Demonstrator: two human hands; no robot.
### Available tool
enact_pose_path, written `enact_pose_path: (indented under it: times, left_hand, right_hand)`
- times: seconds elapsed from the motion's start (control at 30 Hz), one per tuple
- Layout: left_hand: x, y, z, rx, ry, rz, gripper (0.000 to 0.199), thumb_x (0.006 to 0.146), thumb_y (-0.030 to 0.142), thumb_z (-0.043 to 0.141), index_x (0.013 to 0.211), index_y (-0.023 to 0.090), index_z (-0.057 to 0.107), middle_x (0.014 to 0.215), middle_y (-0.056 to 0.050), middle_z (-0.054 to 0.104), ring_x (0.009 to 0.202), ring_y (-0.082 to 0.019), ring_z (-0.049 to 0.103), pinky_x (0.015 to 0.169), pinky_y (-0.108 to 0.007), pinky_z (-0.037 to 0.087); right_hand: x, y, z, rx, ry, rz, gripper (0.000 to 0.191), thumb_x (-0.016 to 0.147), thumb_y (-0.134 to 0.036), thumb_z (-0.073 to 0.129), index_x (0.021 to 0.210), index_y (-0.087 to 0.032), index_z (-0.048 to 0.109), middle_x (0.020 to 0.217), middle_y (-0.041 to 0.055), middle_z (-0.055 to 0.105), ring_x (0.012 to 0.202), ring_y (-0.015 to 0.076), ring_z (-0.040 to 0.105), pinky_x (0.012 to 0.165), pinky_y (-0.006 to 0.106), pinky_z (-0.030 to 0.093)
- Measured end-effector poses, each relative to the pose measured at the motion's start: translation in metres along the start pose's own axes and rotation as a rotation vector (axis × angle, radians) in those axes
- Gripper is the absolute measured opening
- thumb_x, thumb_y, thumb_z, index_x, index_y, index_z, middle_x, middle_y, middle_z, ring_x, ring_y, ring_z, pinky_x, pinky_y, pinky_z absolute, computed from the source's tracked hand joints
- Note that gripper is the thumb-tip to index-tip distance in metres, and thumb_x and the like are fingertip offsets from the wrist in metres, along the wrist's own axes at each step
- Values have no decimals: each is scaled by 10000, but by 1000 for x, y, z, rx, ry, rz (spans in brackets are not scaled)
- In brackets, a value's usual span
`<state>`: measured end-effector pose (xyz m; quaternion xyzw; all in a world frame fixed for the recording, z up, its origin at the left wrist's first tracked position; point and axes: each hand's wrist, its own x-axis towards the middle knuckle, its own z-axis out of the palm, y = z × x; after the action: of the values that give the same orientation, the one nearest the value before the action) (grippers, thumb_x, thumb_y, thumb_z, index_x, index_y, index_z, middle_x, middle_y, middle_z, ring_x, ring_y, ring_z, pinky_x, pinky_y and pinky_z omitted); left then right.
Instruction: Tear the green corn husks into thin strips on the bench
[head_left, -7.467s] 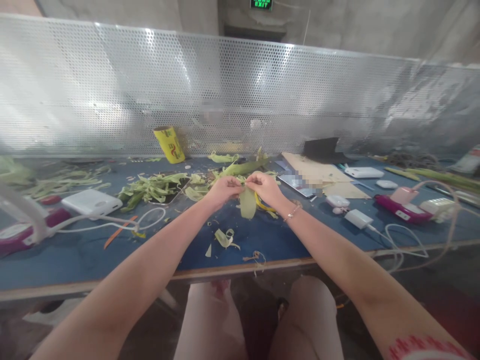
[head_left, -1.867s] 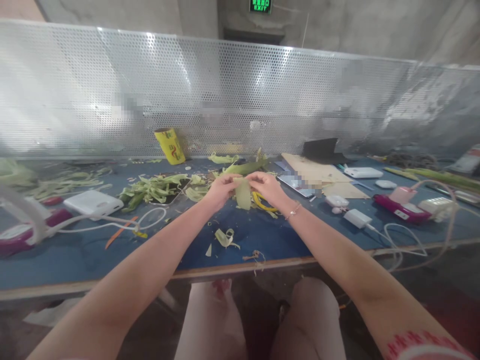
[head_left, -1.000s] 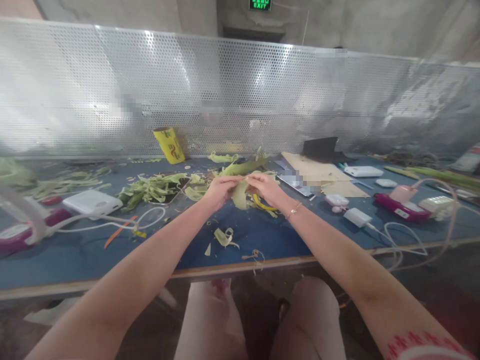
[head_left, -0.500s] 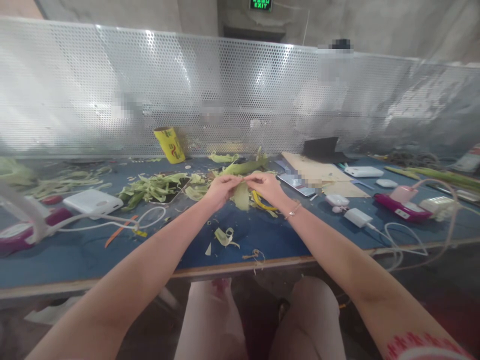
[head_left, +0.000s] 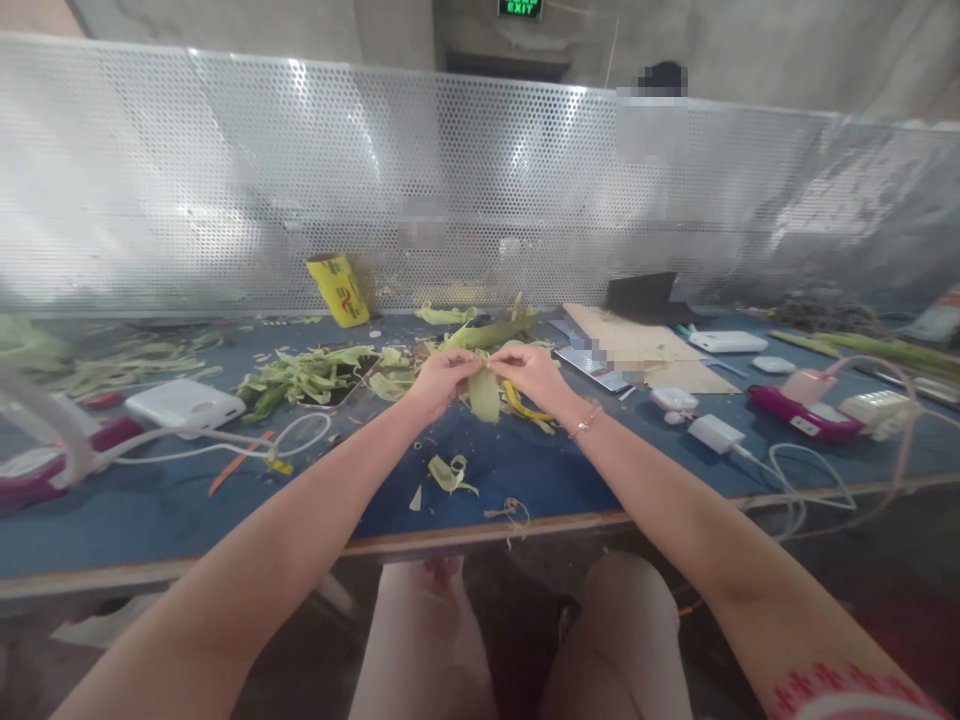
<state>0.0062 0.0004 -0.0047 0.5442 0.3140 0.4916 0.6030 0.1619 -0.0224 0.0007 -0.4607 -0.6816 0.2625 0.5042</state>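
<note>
My left hand [head_left: 445, 382] and my right hand [head_left: 531, 376] meet over the blue table, fingertips pinched together. Between them they hold the top of a pale green corn husk [head_left: 484, 398], whose broad end hangs down. The exact grip of each fingertip is too small to make out. Just behind the hands lies a larger green husk bundle [head_left: 491, 333]. A yellow strip [head_left: 517, 400] rests below my right hand. To the left is a pile of torn husk strips [head_left: 300, 378], and nearer the table edge lie curled husk scraps [head_left: 451, 474].
A yellow roll [head_left: 337, 290] leans by the perforated metal screen [head_left: 510, 150]. A phone [head_left: 592, 368] and cardboard [head_left: 660, 345] lie right of my hands. Purple power strips [head_left: 804, 415], white chargers [head_left: 716, 433] and cables flank both sides. A person stands beyond the screen.
Both hands stay almost in place, still pinching the husk; its hanging end shows slightly more broadly. The person beyond the screen has shifted a little left.
</note>
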Motion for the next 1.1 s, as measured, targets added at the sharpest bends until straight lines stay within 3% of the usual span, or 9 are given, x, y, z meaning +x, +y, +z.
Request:
enact_pose_path:
  times: [0.4, 0.77, 0.97, 1.1]
  left_hand:
    - [0, -2, -1, 6, -32, 36, 238, 545, 234, 740, 711, 150, 592, 587, 12, 610, 554, -99, 572, 556, -238, 454]
    - [-1, 0, 1, 83, -14, 86, 226, 553, 236, 736, 718, 148, 609, 492, 44, 528, 434, -59, 473, 427, -186, 342]
    - [-4, 3, 3, 0, -33, 24, 275, 515, 290, 759, 664, 140, 584, 594, 16, 586, 549, -93, 548, 544, -233, 446]
    - [-2, 1, 2, 8, -20, 14, 261, 530, 303, 751, 637, 141, 576, 569, 27, 554, 541, -81, 529, 556, -231, 444]
  right_hand:
    - [3, 12, 6, 237, -46, 49, 295, 712, -481, 574, 690, -189, 607, 623, 10, 592, 587, 132, 568, 617, 279, 496]
    - [2, 9, 4, 96, -13, 4, 161, 674, -328, 592, 707, -171, 605, 661, 18, 619, 583, 119, 542, 590, 267, 454]
    - [3, 9, 4, 76, 3, -16, 150, 652, -292, 594, 719, -158, 609, 683, 18, 628, 621, 120, 555, 641, 274, 456]
    - [2, 8, 4, 55, -5, -43, 128, 642, -260, 585, 718, -161, 612, 701, 22, 636, 655, 127, 570, 660, 271, 456]
